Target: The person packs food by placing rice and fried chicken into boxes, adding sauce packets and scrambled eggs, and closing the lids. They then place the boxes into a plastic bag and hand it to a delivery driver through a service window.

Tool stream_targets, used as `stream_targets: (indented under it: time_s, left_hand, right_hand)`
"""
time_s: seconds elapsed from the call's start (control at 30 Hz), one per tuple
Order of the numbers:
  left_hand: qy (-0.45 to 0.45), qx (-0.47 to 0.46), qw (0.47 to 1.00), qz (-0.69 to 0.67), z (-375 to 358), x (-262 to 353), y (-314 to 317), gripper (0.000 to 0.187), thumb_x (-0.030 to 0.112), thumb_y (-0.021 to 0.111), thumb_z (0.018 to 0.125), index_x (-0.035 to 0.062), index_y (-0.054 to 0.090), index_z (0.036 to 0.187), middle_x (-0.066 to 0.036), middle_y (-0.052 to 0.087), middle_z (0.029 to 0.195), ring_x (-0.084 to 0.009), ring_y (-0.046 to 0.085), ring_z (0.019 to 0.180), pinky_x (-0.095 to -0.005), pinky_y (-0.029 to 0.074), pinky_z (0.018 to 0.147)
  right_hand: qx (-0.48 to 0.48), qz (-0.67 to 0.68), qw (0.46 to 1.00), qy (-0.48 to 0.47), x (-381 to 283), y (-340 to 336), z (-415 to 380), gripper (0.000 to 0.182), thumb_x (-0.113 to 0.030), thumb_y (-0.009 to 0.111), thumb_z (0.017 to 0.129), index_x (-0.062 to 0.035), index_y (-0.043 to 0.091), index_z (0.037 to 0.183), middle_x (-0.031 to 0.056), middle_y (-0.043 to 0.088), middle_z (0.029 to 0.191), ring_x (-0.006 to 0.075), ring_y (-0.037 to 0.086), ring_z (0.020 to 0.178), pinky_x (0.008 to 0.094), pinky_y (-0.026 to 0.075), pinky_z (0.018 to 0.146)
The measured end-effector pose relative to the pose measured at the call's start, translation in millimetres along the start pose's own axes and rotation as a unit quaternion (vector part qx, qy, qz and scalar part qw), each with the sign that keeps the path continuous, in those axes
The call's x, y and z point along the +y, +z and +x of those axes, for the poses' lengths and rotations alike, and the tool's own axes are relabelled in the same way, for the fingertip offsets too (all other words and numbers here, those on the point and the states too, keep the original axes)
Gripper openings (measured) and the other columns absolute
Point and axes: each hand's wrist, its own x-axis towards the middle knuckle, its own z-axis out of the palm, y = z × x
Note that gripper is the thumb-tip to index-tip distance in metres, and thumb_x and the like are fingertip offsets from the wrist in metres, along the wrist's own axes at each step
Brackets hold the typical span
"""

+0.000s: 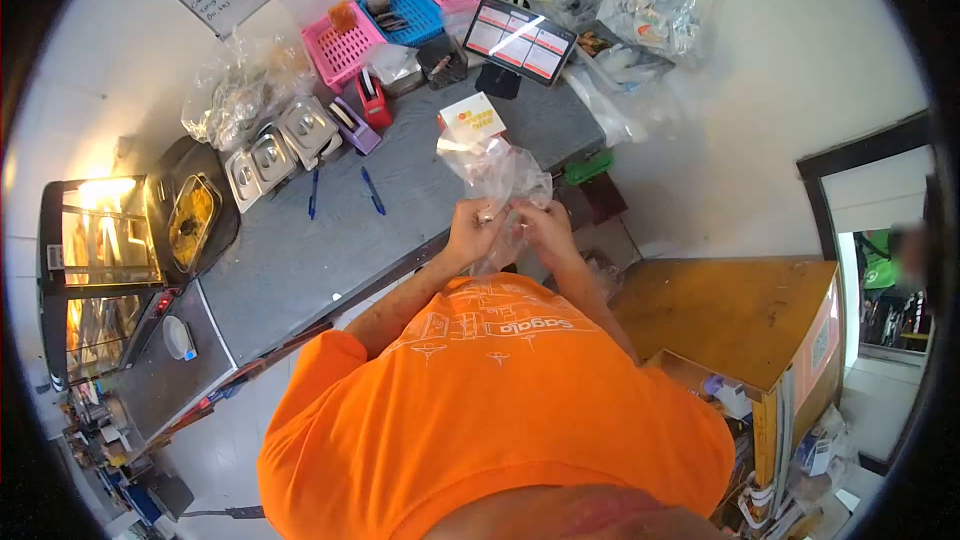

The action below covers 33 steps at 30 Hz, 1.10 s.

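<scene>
Both hands are at a clear plastic bag [505, 172] near the counter's front edge. My left hand [472, 230] pinches the bag's gathered plastic from the left. From the right, my right hand [544, 228] grips the same plastic, fingers closed and close to the other hand. Loose film hangs below the fingers. Beyond the hands, a small white box [474, 117] with yellow and red print sits on the grey counter [300, 270], its near part overlapped by the bag's film.
Two blue pens [372, 190] lie left of the bag. Behind stand a tablet [519, 40], tape dispensers [372, 100], colored baskets [341, 45] and lidded metal containers [305, 130]. A lit display warmer [105, 240] is at far left. A wooden cabinet [720, 315] stands at right.
</scene>
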Motion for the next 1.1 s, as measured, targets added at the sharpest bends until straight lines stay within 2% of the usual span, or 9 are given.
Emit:
stream_targets:
  time_s: [0.2, 0.33, 0.4, 0.47, 0.57, 0.7, 0.9, 1.0, 1.1]
  left_hand:
    - [-0.01, 0.296, 0.955, -0.012, -6.6, -2.8, -10.3, 0.03, 0.003, 0.059, 0.084, 0.007, 0.044, 0.059, 0.002, 0.046, 0.055, -0.0045, 0.041, 0.05, -0.0226, 0.032, 0.042]
    - [-0.078, 0.356, 0.927, -0.093, -18.5, -17.0, -39.6, 0.033, 0.001, 0.06, 0.083, 0.0121, 0.037, 0.062, 0.001, 0.046, 0.056, -0.003, 0.038, 0.048, -0.0193, 0.027, 0.039]
    - [-0.107, 0.353, 0.919, -0.138, -10.4, -0.4, -52.3, 0.03, 0.004, 0.064, 0.081, 0.0111, 0.04, 0.065, 0.001, 0.047, 0.056, -0.0043, 0.039, 0.046, -0.0213, 0.028, 0.038]
    - [-0.136, 0.268, 0.938, 0.172, 1.3, 12.1, -67.1, 0.035, 0.01, 0.068, 0.08, 0.0065, 0.039, 0.06, 0.003, 0.04, 0.056, -0.0054, 0.036, 0.05, -0.0258, 0.03, 0.042]
    - [-0.121, 0.125, 0.949, 0.262, 16.3, 73.9, -37.9, 0.027, 0.018, 0.068, 0.079, -0.0003, 0.051, 0.067, -0.005, 0.05, 0.056, -0.014, 0.051, 0.053, -0.0322, 0.041, 0.049]
    - [-0.028, -0.073, 0.899, 0.431, 13.4, 86.8, 9.5, 0.013, 0.014, 0.061, 0.08, 0.001, 0.059, 0.082, -0.016, 0.063, 0.07, -0.0318, 0.063, 0.067, -0.0399, 0.05, 0.062]
    - [-0.054, 0.022, 0.912, 0.406, -2.2, -79.7, -79.0, 0.018, 0.002, 0.057, 0.072, 0.0027, 0.056, 0.09, -0.017, 0.061, 0.078, -0.0348, 0.059, 0.075, -0.0433, 0.048, 0.067]
    - [0.159, 0.288, 0.894, 0.303, 42.1, 85.4, -66.0, 0.031, -0.008, 0.057, 0.063, 0.0026, 0.057, 0.092, -0.013, 0.058, 0.074, -0.0313, 0.055, 0.066, -0.0342, 0.047, 0.061]
    - [0.308, 0.212, 0.85, 0.372, -4.2, 96.1, -100.7, 0.031, -0.007, 0.059, 0.061, 0.0021, 0.058, 0.091, -0.014, 0.058, 0.074, -0.0293, 0.056, 0.067, -0.0305, 0.046, 0.06]
  right_hand:
    - [0.32, 0.058, 0.913, -0.246, -50.1, -104.7, 17.4, 0.021, -0.01, 0.066, 0.081, -0.0069, 0.049, 0.069, -0.0002, 0.043, 0.057, 0.0144, 0.045, 0.041, 0.029, 0.038, 0.036]
    - [0.286, -0.084, 0.907, -0.299, -84.7, -111.1, 26.2, 0.033, -0.012, 0.068, 0.08, -0.0059, 0.039, 0.066, -0.0002, 0.036, 0.055, 0.017, 0.047, 0.046, 0.0336, 0.042, 0.043]
    - [0.267, -0.52, 0.753, -0.301, -90.7, -119.6, 35.9, 0.035, -0.022, 0.077, 0.074, -0.0034, 0.048, 0.082, 0.0035, 0.04, 0.063, 0.0205, 0.052, 0.061, 0.0367, 0.048, 0.058]
    - [0.106, -0.512, 0.813, -0.258, -112.9, -75.3, 9.8, 0.061, -0.032, 0.082, 0.065, -0.0057, 0.049, 0.109, 0.009, 0.05, 0.082, 0.0258, 0.056, 0.084, 0.0373, 0.048, 0.073]
    - [0.011, -0.626, 0.615, -0.479, -113.7, -8.9, -17.2, 0.082, -0.024, 0.083, 0.061, -0.0127, 0.04, 0.13, 0.0126, 0.054, 0.104, 0.03, 0.057, 0.09, 0.0384, 0.046, 0.077]
    - [-0.029, -0.575, 0.76, -0.302, -52.3, -2.4, -10.6, 0.059, -0.016, 0.071, 0.074, -0.0071, 0.043, 0.125, 0.0223, 0.053, 0.114, 0.037, 0.052, 0.109, 0.042, 0.043, 0.088]
    - [0.176, -0.629, 0.738, -0.17, -82.9, -59.6, -33.9, 0.03, 0.0, 0.057, 0.08, -0.0056, 0.054, 0.109, 0.0232, 0.062, 0.092, 0.0386, 0.061, 0.086, 0.046, 0.049, 0.073]
    - [0.168, -0.764, 0.606, -0.147, -117.6, -37.3, -42.6, 0.025, 0.002, 0.058, 0.077, -0.004, 0.058, 0.102, 0.0235, 0.062, 0.083, 0.0406, 0.062, 0.077, 0.0455, 0.05, 0.07]
    - [0.365, -0.373, 0.57, -0.634, -116.1, -23.9, -79.2, 0.02, -0.002, 0.06, 0.078, -0.0034, 0.063, 0.097, 0.0215, 0.063, 0.082, 0.0388, 0.062, 0.077, 0.0446, 0.051, 0.07]
